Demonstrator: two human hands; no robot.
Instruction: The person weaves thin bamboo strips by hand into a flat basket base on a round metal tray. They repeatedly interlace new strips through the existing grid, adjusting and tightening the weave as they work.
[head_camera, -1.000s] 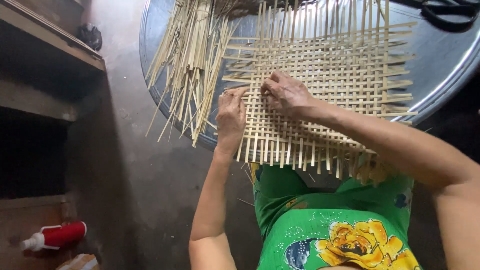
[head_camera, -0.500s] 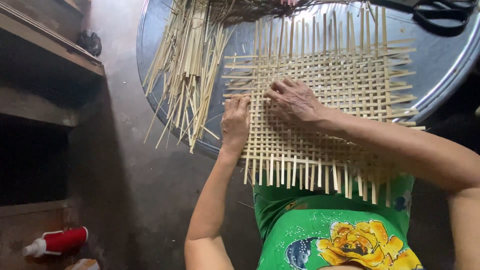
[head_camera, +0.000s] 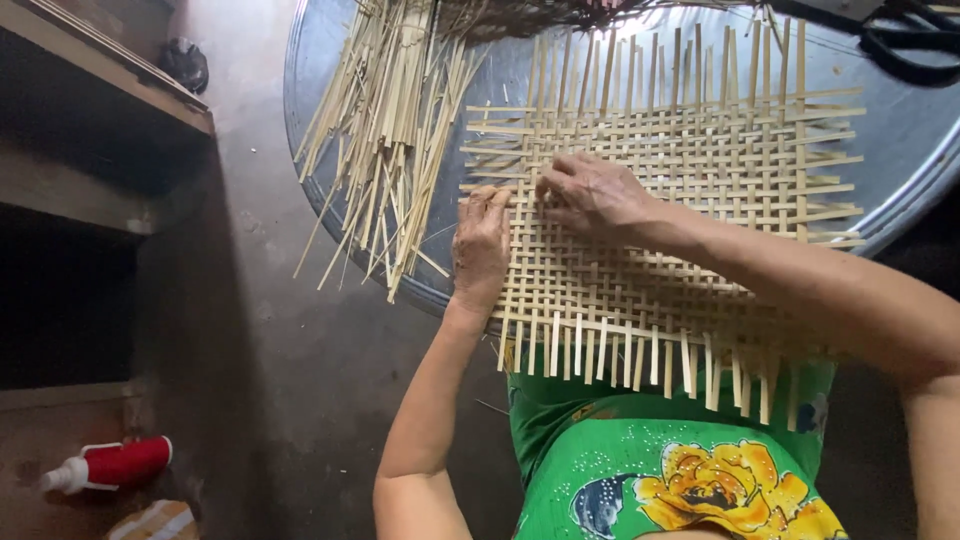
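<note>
Dim concrete floor, round metal tray (head_camera: 905, 170) as work surface. Woven bamboo mat (head_camera: 690, 190) lies flat on tray, near edge overhanging lap. Left hand (head_camera: 482, 245) flat on mat's left edge, fingers extended, gripping nothing. Right hand (head_camera: 592, 192) pressing weave, fingertips curled onto strip; pinch unclear. Mat probably light, springy, loose at edges; better handled by woven centre. Tray also holds loose bamboo strips (head_camera: 395, 130), scissors (head_camera: 915, 45).
</note>
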